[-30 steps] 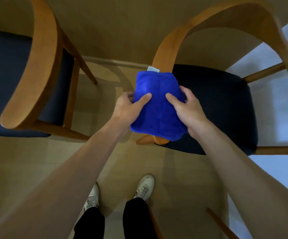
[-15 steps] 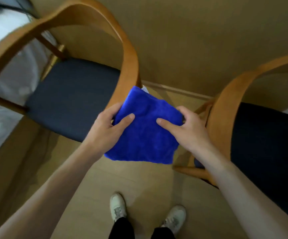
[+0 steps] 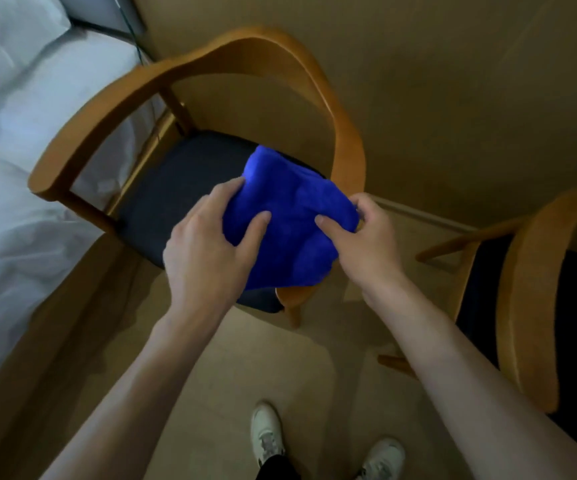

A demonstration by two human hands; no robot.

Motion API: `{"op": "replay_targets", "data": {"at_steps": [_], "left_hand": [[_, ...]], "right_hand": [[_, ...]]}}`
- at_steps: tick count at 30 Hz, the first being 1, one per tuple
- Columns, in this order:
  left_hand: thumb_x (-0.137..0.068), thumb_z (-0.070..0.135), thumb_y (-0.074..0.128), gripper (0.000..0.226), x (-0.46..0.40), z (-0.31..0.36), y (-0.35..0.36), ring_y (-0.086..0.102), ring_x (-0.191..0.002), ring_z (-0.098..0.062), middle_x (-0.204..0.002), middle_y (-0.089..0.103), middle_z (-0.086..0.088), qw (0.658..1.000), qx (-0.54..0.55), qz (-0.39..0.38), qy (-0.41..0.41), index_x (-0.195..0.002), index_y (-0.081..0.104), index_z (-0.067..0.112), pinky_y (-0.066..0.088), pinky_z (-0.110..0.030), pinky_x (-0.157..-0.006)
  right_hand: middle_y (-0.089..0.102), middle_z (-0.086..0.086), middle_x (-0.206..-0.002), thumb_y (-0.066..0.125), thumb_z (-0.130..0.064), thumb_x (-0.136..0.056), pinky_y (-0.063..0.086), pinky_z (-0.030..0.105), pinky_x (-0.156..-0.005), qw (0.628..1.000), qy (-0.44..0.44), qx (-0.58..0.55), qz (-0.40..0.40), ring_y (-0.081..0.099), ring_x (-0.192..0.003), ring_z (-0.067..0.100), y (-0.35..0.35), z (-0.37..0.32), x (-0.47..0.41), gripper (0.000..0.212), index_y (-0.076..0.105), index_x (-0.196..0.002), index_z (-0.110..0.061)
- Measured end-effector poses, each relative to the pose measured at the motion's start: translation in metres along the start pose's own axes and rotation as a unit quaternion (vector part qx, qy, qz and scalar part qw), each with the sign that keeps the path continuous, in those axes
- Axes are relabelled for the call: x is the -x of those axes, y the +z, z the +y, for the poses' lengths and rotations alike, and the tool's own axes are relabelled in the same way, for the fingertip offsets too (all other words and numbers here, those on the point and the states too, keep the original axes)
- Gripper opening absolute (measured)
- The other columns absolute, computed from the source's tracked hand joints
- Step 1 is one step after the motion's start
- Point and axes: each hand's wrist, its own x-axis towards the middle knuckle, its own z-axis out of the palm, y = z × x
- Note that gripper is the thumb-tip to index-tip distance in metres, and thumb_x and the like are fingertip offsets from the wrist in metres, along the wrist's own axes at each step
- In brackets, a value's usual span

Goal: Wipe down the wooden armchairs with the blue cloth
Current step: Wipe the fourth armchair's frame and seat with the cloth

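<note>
A folded blue cloth (image 3: 290, 216) is held up in front of me over the left wooden armchair (image 3: 211, 64), which has a curved back rail and a dark seat (image 3: 176, 188). My left hand (image 3: 211, 251) grips the cloth's left edge, thumb on top. My right hand (image 3: 366, 244) pinches its right edge, close to the chair's right arm. A second wooden armchair (image 3: 529, 306) with a dark seat stands at the right edge, partly cut off.
A bed with white linen (image 3: 13, 168) fills the left side, close to the left chair. A tan wall and skirting run behind both chairs. My white shoes (image 3: 266, 434) stand on the tan floor between the chairs.
My view and both hands have swung left from the right armchair to the left one. The cloth, held by both hands throughout, now hangs over the left chair's seat and right arm.
</note>
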Motion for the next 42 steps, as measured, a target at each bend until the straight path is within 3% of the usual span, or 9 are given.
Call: {"op": "replay_targets", "data": {"at_steps": [2, 6, 10, 14, 17, 20, 27, 31, 42], "left_hand": [[-0.088, 0.06, 0.05, 0.054, -0.003, -0.01, 0.024, 0.06, -0.101, -0.01, -0.118, 0.06, 0.011, 0.993, 0.009, -0.114, -0.038, -0.137, 0.039, 0.04, 0.054, -0.042, -0.085], [-0.093, 0.043, 0.054, 0.04, 0.0, -0.039, 0.064, 0.062, -0.098, -0.01, -0.117, 0.064, 0.011, 0.941, 0.027, -0.335, -0.031, -0.132, 0.049, 0.033, 0.053, -0.04, -0.089], [-0.087, 0.044, 0.063, 0.052, -0.001, -0.058, 0.081, 0.057, -0.11, -0.01, -0.125, 0.059, 0.009, 0.936, 0.073, -0.342, -0.033, -0.134, 0.047, 0.028, 0.05, -0.034, -0.095], [-0.086, 0.045, 0.067, 0.072, -0.008, -0.062, 0.096, 0.05, -0.123, -0.01, -0.138, 0.051, 0.008, 0.895, 0.155, -0.413, -0.069, -0.146, 0.035, 0.024, 0.044, -0.033, -0.104], [-0.084, 0.04, 0.071, 0.069, -0.009, -0.066, 0.102, 0.05, -0.119, -0.004, -0.13, 0.05, 0.016, 0.863, 0.235, -0.435, -0.103, -0.144, 0.039, 0.029, 0.046, -0.023, -0.094], [-0.089, 0.026, 0.066, 0.044, -0.013, -0.078, 0.102, 0.055, -0.11, 0.005, -0.125, 0.057, 0.019, 0.841, 0.321, -0.404, -0.165, -0.13, 0.056, 0.034, 0.046, -0.015, -0.08], [-0.093, 0.016, 0.057, 0.036, -0.024, -0.088, 0.111, 0.06, -0.112, -0.001, -0.119, 0.067, 0.012, 0.816, 0.346, -0.43, -0.171, -0.126, 0.062, 0.029, 0.047, -0.026, -0.097], [-0.084, 0.034, 0.073, 0.034, -0.029, -0.082, 0.116, 0.068, -0.104, -0.013, -0.111, 0.072, 0.005, 0.775, 0.374, -0.473, -0.191, -0.116, 0.068, 0.024, 0.057, -0.029, -0.08], [-0.069, 0.039, 0.082, 0.044, -0.044, -0.071, 0.121, 0.072, -0.089, -0.017, -0.091, 0.076, -0.005, 0.818, 0.282, -0.466, -0.186, -0.103, 0.071, 0.014, 0.058, -0.036, -0.078]], "right_hand": [[0.064, -0.015, -0.096, 0.071, -0.033, -0.087, 0.058, 0.035, -0.069, 0.996, 0.08, 0.007, 0.043, 0.064, -0.088, 0.007, -0.014, 0.021, -0.008, 0.017, 0.055, -0.092, -0.037], [0.057, 0.0, -0.132, 0.075, -0.027, -0.084, 0.049, 0.031, -0.073, 0.964, 0.235, 0.036, 0.12, 0.059, -0.108, 0.018, -0.053, 0.064, -0.011, 0.044, 0.055, -0.123, -0.027], [0.053, 0.006, -0.139, 0.07, -0.023, -0.089, 0.051, 0.04, -0.088, 0.94, 0.289, 0.103, 0.147, 0.055, -0.121, 0.026, -0.044, 0.085, -0.009, 0.052, 0.05, -0.137, -0.019], [0.031, 0.004, -0.157, 0.062, -0.034, -0.094, 0.044, 0.045, -0.105, 0.926, 0.169, 0.284, 0.181, 0.039, -0.138, 0.026, -0.008, 0.079, 0.003, 0.065, 0.03, -0.15, -0.024], [0.045, -0.008, -0.147, 0.06, -0.051, -0.092, 0.049, 0.029, -0.089, 0.977, 0.175, 0.077, 0.096, 0.056, -0.11, 0.008, 0.028, 0.07, 0.008, 0.066, 0.029, -0.148, -0.036], [0.048, -0.013, -0.142, 0.071, -0.051, -0.084, 0.055, 0.033, -0.089, 0.971, 0.198, -0.106, 0.079, 0.056, -0.114, 0.009, 0.052, 0.066, -0.001, 0.078, 0.027, -0.147, -0.041], [0.054, -0.018, -0.13, 0.084, -0.047, -0.072, 0.059, 0.033, -0.083, 0.958, 0.172, -0.194, 0.12, 0.061, -0.111, 0.006, 0.071, 0.083, -0.015, 0.087, 0.031, -0.14, -0.048], [0.062, -0.016, -0.122, 0.085, -0.049, -0.069, 0.061, 0.039, -0.08, 0.958, 0.18, -0.192, 0.11, 0.067, -0.1, 0.007, 0.07, 0.086, -0.021, 0.084, 0.035, -0.136, -0.049], [0.065, -0.012, -0.116, 0.086, -0.04, -0.072, 0.061, 0.032, -0.064, 0.945, 0.169, -0.273, 0.066, 0.071, -0.092, 0.009, 0.063, 0.097, -0.022, 0.077, 0.038, -0.13, -0.051]]}}
